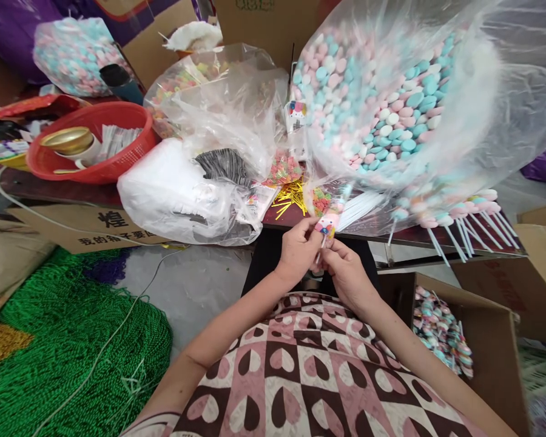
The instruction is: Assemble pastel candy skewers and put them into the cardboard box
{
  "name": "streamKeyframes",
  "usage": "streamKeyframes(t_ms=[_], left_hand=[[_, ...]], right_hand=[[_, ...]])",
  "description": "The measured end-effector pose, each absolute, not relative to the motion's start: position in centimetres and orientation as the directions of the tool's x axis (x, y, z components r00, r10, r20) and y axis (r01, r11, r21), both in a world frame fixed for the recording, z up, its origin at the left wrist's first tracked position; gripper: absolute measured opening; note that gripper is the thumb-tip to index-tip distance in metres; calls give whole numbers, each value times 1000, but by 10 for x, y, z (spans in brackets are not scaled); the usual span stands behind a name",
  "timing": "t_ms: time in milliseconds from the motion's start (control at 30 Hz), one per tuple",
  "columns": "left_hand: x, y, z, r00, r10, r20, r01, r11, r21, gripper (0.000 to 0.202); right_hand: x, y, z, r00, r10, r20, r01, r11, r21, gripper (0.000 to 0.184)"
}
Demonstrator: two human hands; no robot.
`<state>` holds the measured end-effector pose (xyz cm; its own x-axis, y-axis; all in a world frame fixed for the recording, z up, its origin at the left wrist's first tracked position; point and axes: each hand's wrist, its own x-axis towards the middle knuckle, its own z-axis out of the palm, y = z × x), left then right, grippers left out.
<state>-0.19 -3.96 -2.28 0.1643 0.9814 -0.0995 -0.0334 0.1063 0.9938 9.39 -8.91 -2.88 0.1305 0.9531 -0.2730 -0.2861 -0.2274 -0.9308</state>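
In front of my lap, my left hand (299, 247) and my right hand (348, 273) meet at a wrapped candy stick (326, 226). Its clear wrapper carries a cartoon print, and a white stick points down between the hands. My left thumb and fingers pinch the wrapper's lower part; my right fingers close around the stick end, which they partly hide. Just beyond lie gummy candies (321, 199) in clear plastic, yellow twist ties (291, 199) and a bundle of white sticks (359, 209).
A big clear bag of pastel candies (391, 115) fills the table's right back. Candy sticks (468, 212) overhang the right edge above a cardboard box (486, 340) of wrapped ones. Leftward are a white plastic bag (159, 194), a red basket (136, 136) and green bead strings (95, 340).
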Motion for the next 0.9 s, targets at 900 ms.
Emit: streamKeyframes(t_ms=[900], left_hand=[[-19, -32, -12, 361, 901, 241, 120, -302, 946, 14]], right_hand=[[120, -85, -29, 238, 963, 124, 343, 36, -939, 23]])
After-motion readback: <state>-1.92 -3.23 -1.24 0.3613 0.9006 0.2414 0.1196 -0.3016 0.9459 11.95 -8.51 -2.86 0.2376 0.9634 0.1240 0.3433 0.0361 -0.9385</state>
